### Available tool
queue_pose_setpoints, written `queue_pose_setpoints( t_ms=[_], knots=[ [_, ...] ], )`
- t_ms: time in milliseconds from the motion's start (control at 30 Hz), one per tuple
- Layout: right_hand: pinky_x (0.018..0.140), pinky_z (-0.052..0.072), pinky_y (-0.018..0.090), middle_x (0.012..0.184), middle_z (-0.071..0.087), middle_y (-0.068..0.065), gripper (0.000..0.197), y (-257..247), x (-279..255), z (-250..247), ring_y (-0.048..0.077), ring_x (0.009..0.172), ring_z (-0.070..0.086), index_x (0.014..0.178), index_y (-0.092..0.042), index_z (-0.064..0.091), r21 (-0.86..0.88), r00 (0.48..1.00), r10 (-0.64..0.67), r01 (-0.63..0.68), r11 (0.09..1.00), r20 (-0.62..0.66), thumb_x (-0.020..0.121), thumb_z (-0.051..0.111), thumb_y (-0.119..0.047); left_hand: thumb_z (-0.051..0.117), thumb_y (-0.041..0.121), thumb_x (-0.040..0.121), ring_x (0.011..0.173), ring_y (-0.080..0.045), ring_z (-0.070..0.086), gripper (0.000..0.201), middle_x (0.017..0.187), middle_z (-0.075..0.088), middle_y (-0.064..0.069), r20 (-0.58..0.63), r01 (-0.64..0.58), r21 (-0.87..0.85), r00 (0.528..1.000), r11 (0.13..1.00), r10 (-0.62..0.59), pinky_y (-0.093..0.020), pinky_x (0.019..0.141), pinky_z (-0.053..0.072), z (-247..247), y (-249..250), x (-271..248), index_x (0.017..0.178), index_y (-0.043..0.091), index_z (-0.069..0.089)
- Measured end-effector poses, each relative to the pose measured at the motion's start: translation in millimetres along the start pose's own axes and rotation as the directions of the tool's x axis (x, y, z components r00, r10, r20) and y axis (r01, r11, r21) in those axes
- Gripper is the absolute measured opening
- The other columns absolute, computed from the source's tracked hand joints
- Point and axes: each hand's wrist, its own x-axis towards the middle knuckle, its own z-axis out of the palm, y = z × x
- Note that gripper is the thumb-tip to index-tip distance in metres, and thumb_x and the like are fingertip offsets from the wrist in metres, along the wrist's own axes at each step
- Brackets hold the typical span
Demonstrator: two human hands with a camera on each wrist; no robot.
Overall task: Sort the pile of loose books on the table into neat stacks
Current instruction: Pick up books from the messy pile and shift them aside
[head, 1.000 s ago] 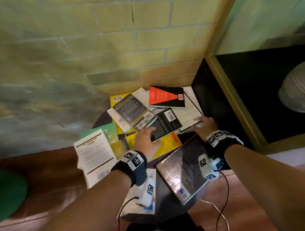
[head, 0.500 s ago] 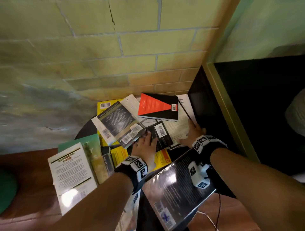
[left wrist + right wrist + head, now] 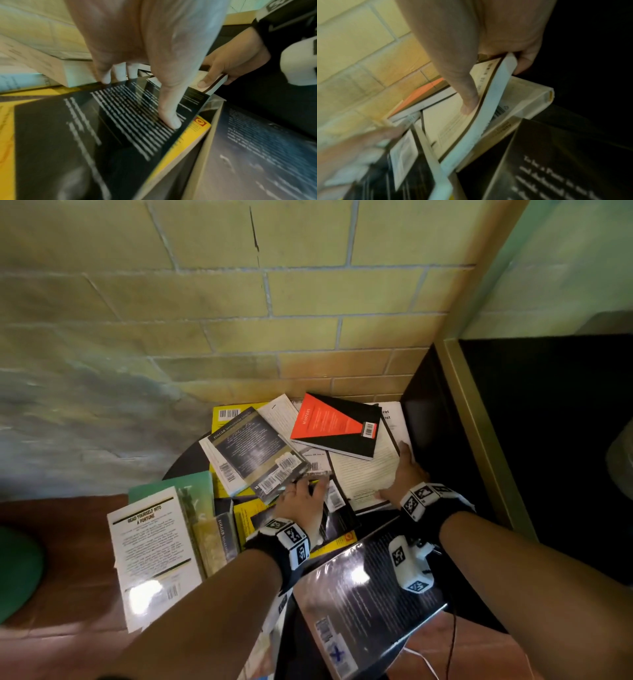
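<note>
Loose books lie piled on a small dark round table (image 3: 185, 460). My left hand (image 3: 303, 494) (image 3: 145, 88) holds a black book with white text (image 3: 337, 520) (image 3: 102, 135): the thumb presses its cover and the fingers curl at its far edge under grey paperbacks (image 3: 253, 446). My right hand (image 3: 397, 474) (image 3: 496, 86) grips a cream book with a black border (image 3: 363, 474) (image 3: 453, 121) at its right edge, thumb on top and fingers beneath, with that edge raised. A red-and-black book (image 3: 332, 426) overlaps the cream book's far end.
A large glossy dark book (image 3: 359, 594) lies under my right wrist at the front. A white paperback (image 3: 154, 553) and a green book (image 3: 171, 484) overhang the left side. A yellow book (image 3: 197, 127) lies under the black one. A black cabinet (image 3: 548, 440) stands close on the right, a brick wall behind.
My left hand has slid forward over the black book until its fingers reach under the grey paperbacks. My right hand has moved farther along the cream book's right edge and taken hold.
</note>
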Motion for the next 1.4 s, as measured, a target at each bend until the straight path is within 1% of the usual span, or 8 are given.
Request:
queue_pose_setpoints(
  t_ms=[167, 300, 600, 833, 933, 1167, 1233, 1400],
  knots=[
    [0.101, 0.045, 0.036, 0.134, 0.053, 0.013, 0.074, -1, -5, -1, 0.030, 0.121, 0.054, 0.138, -0.006, 0.034, 0.282, 0.996, 0.056, -0.034, 0.959, -0.069, 0.077, 0.075, -0.015, 0.071, 0.030, 0.084, 0.124, -0.031, 0.049, 0.077, 0.138, 0.042, -0.011, -0.032, -0.056, -0.095, 0.998, 0.994, 0.053, -0.039, 0.092, 0.048, -9, 1, -12, 0.143, 0.015, 0.025],
    [0.092, 0.052, 0.040, 0.126, 0.059, 0.015, 0.050, 0, -17, -3, 0.033, 0.114, 0.058, 0.127, -0.003, 0.047, 0.397, 0.983, 0.154, -0.103, 0.912, -0.099, 0.082, 0.066, -0.011, 0.053, 0.027, 0.096, 0.104, -0.030, 0.062, 0.044, 0.116, 0.063, -0.010, -0.177, -0.129, -0.208, 0.980, 0.970, 0.093, -0.034, 0.070, 0.046, -21, 3, -29, 0.134, 0.015, 0.034],
    [0.085, 0.046, 0.033, 0.112, 0.065, 0.016, 0.030, 5, -68, 2, 0.036, 0.102, 0.061, 0.110, -0.005, 0.060, 0.592, 0.922, 0.237, -0.011, 0.806, -0.305, 0.080, 0.061, -0.011, 0.054, 0.018, 0.095, 0.122, -0.030, 0.055, 0.054, 0.132, 0.058, -0.008, -0.276, -0.054, -0.762, 0.928, 0.646, -0.249, -0.033, 0.099, 0.041, -48, -74, -75, 0.144, 0.018, 0.030],
    [0.086, 0.046, 0.033, 0.118, 0.063, 0.015, 0.041, -15, -126, -4, 0.033, 0.106, 0.060, 0.121, -0.011, 0.055, 0.647, 0.834, 0.280, 0.116, 0.753, -0.476, 0.081, 0.062, -0.019, 0.062, 0.009, 0.087, 0.116, -0.034, 0.058, 0.062, 0.125, 0.061, -0.016, -0.309, 0.086, -0.732, 0.842, 0.676, -0.442, -0.038, 0.098, 0.044, -21, -184, -119, 0.141, 0.016, 0.034],
    [0.082, 0.042, 0.030, 0.116, 0.064, 0.016, 0.038, -30, -147, -6, 0.033, 0.106, 0.059, 0.117, -0.010, 0.057, 0.600, 0.794, 0.244, 0.181, 0.779, -0.557, 0.081, 0.060, -0.023, 0.071, 0.022, 0.080, 0.123, -0.040, 0.049, 0.075, 0.130, 0.054, -0.021, -0.264, 0.274, -0.600, 0.819, 0.752, -0.509, -0.047, 0.105, 0.040, 7, -207, -128, 0.144, 0.017, 0.031],
    [0.079, 0.038, 0.028, 0.094, 0.054, 0.013, 0.025, -86, -197, 18, 0.025, 0.089, 0.052, 0.102, 0.004, 0.058, 0.261, 0.659, -0.260, 0.583, 0.769, -0.706, 0.088, 0.061, -0.015, 0.059, 0.047, 0.087, 0.131, -0.037, 0.038, 0.064, 0.140, 0.044, -0.019, -0.252, 0.342, -0.468, 0.832, 0.815, -0.494, -0.044, 0.109, 0.028, 18, -210, -132, 0.143, 0.023, 0.037],
    [0.084, 0.037, 0.021, 0.099, 0.051, 0.003, 0.025, -107, -207, 37, 0.022, 0.094, 0.052, 0.110, 0.002, 0.062, 0.139, 0.561, -0.502, 0.746, 0.652, -0.658, 0.086, 0.061, -0.005, 0.053, 0.050, 0.090, 0.135, -0.035, 0.036, 0.058, 0.142, 0.043, -0.019, -0.216, 0.325, -0.566, 0.828, 0.757, -0.517, -0.042, 0.112, 0.027, 12, -212, -131, 0.141, 0.023, 0.042],
    [0.107, 0.036, 0.037, 0.125, 0.061, 0.010, 0.048, -147, -214, 92, 0.025, 0.120, 0.051, 0.117, -0.007, 0.066, -0.042, 0.331, -0.876, 0.929, 0.367, -0.352, 0.071, 0.062, 0.006, 0.026, 0.069, 0.091, 0.131, -0.036, 0.044, 0.073, 0.142, 0.048, -0.019, -0.057, 0.238, -0.862, 0.832, 0.448, -0.551, -0.043, 0.112, 0.033, -6, -220, -135, 0.135, 0.017, 0.052]
  ],
)
